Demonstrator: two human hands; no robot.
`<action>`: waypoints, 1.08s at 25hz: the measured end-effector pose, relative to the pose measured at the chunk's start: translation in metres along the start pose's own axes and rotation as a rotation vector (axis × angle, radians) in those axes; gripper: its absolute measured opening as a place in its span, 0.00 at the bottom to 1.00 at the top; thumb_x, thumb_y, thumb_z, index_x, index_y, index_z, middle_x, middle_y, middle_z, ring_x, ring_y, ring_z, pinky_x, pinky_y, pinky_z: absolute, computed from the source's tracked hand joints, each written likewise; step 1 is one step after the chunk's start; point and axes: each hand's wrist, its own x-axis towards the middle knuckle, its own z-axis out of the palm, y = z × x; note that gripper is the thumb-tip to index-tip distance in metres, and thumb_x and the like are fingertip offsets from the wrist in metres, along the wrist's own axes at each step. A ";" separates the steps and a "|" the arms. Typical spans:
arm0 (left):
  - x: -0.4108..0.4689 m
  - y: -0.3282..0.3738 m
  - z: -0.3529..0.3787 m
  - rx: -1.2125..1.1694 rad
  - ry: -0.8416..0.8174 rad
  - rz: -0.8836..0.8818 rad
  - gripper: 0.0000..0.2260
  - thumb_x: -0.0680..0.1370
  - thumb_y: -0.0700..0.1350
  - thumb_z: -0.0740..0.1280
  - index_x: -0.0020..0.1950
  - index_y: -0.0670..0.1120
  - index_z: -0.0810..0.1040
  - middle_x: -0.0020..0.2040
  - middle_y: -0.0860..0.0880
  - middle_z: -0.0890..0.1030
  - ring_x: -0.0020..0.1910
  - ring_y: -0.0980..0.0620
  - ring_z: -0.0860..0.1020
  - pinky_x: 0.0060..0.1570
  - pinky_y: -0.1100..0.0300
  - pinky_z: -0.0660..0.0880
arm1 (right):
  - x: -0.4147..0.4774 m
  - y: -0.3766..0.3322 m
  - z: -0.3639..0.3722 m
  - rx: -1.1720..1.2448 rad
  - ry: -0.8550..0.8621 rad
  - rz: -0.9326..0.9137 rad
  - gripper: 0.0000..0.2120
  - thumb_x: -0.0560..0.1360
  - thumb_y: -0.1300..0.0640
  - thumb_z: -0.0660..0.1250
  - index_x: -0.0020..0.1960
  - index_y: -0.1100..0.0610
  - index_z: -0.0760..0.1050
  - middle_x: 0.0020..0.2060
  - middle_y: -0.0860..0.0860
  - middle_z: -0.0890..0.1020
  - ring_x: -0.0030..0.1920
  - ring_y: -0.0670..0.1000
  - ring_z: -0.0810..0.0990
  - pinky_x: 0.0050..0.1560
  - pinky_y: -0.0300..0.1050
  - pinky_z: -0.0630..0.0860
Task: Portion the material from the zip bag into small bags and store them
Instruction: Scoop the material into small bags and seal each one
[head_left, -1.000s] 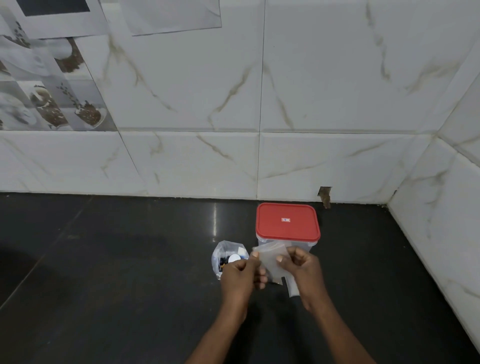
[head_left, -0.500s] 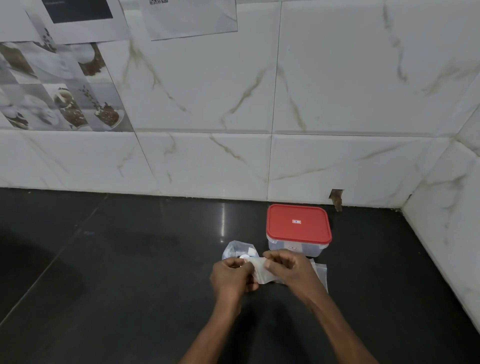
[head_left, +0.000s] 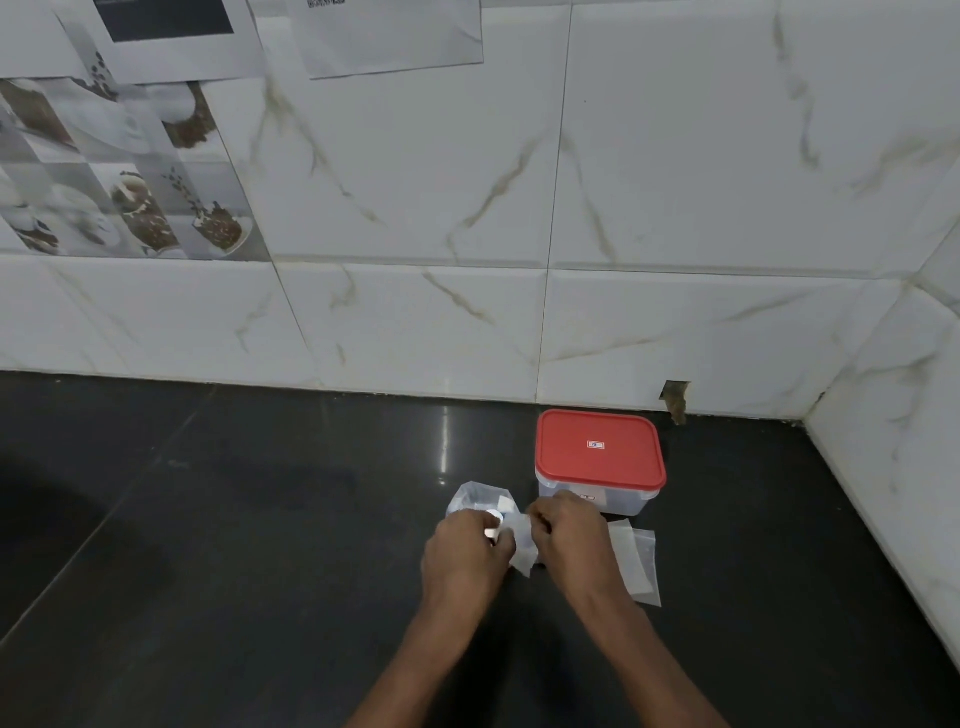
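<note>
Home kitchen, prob. Glossy black stone tabletop (head_left: 260, 519) runs into a corner of white marble-look wall tiles (head_left: 415, 182) w/ tan veins. Rectangular clear plastic food box w/ red lid (head_left: 597, 447) sits near that corner. Up-left of the box: decor tiles printed w/ cups & coffee beans (head_left: 130, 197).

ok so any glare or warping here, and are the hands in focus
Head view: a vertical glare streak on the dark countertop near the red-lidded container; wide-angle warp bends the tile lines near the edges; light dim; left hand and right hand slightly soft, the small bag they hold barely readable.
</note>
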 end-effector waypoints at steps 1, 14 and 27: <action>0.002 -0.006 0.000 -0.044 -0.010 0.063 0.13 0.76 0.53 0.69 0.59 0.53 0.83 0.53 0.54 0.83 0.51 0.55 0.80 0.46 0.62 0.74 | 0.001 0.000 0.001 0.035 0.004 -0.006 0.09 0.78 0.59 0.62 0.50 0.57 0.82 0.47 0.53 0.82 0.43 0.47 0.76 0.40 0.34 0.64; 0.016 -0.048 0.016 -0.445 0.090 0.097 0.29 0.63 0.50 0.82 0.60 0.64 0.74 0.53 0.69 0.79 0.58 0.68 0.77 0.63 0.65 0.71 | 0.027 -0.021 0.011 0.335 -0.101 0.100 0.06 0.69 0.61 0.70 0.37 0.54 0.84 0.31 0.49 0.85 0.31 0.45 0.83 0.35 0.44 0.80; 0.017 -0.058 0.027 -0.521 0.110 0.111 0.19 0.66 0.46 0.81 0.52 0.58 0.79 0.49 0.60 0.84 0.50 0.62 0.82 0.48 0.69 0.76 | 0.031 -0.008 0.034 0.432 -0.157 0.176 0.03 0.72 0.61 0.72 0.44 0.55 0.83 0.39 0.51 0.86 0.36 0.48 0.84 0.40 0.47 0.82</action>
